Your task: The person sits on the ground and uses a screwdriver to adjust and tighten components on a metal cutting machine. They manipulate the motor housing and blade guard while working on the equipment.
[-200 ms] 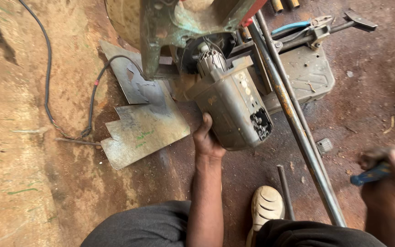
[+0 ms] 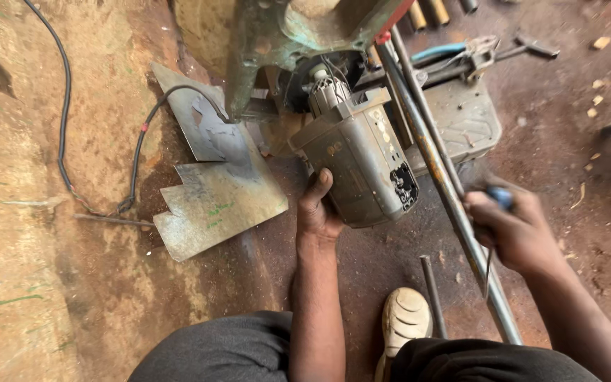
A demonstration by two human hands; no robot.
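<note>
Head view: looking down at an earth floor, with the person's knees filling the bottom edge.
Open room: bare dirt is lying free along the left side; the middle and upper right are crowded with metal.
Left hand [image 2: 317,212]: it is cupping the lower end of the grey electric motor [image 2: 362,166], thumb up along the housing's left face, fingers curled beneath and hidden.
Right hand [image 2: 514,230]: it is closing in a fist around a blue-handled tool [image 2: 500,197]; the tool's working end is hidden, just beside the rusty steel pipe [image 2: 440,180].
Motor position: it is hanging tilted from the green machine frame [image 2: 270,42], its windings showing at the top.
Obstructions: the pipe is running diagonally from the frame down past the right knee, between the motor and the right hand.
Nearby: cut sheet-metal pieces [image 2: 217,201] are lying left of the motor, a black cable [image 2: 139,152] is trailing over them, a grey tread plate [image 2: 464,124] is sitting behind the pipe, and a pale shoe [image 2: 404,318] is resting beside a short rod [image 2: 433,297].
</note>
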